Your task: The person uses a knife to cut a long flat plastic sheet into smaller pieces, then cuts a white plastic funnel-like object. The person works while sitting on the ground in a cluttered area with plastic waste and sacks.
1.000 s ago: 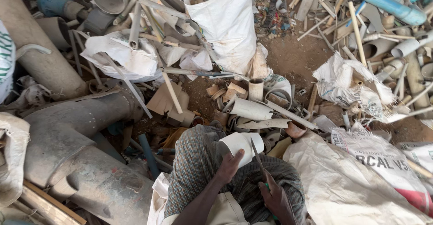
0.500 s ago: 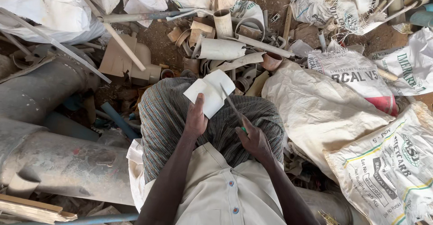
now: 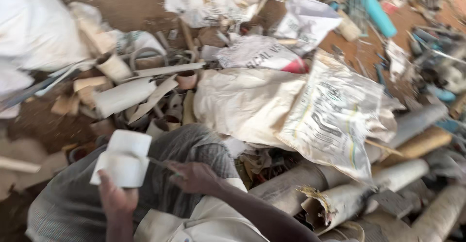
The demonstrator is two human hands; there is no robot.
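The left hand [image 3: 116, 198] grips a broken piece of white pipe [image 3: 124, 160] from below, its fingers clamped round the lower end so that the piece stands up above the knuckles, over the person's lap. The right hand [image 3: 194, 176] is closed round a thin dark tool [image 3: 160, 163]; its fingers are clamped on the handle, and the tip of the tool reaches leftward from them to touch the right edge of the white pipe piece. Motion blur hides what kind of tool it is. Under both hands lies the grey checked cloth [image 3: 194, 145] over the person's legs, and nearer the body than the fingers is a cream shirt [image 3: 204, 220]. Beyond the fingers of the left hand, on the dirt floor [image 3: 131, 9], lies a heap of cut pipe scraps [image 3: 131, 94], cream and white, curved shards and short rings mixed together. Beyond and to the right of the right hand's fingers sprawl several crumpled printed sacks [image 3: 291, 111], one overlapping another. To the right of those fingers, lower in view, lie large grey pipes [image 3: 340, 198] with ragged, torn ends. Far beyond, at the upper right, a blue pipe [image 3: 374, 9] lies among more blurred debris, and a big white sack [image 3: 34, 28] fills the upper left.
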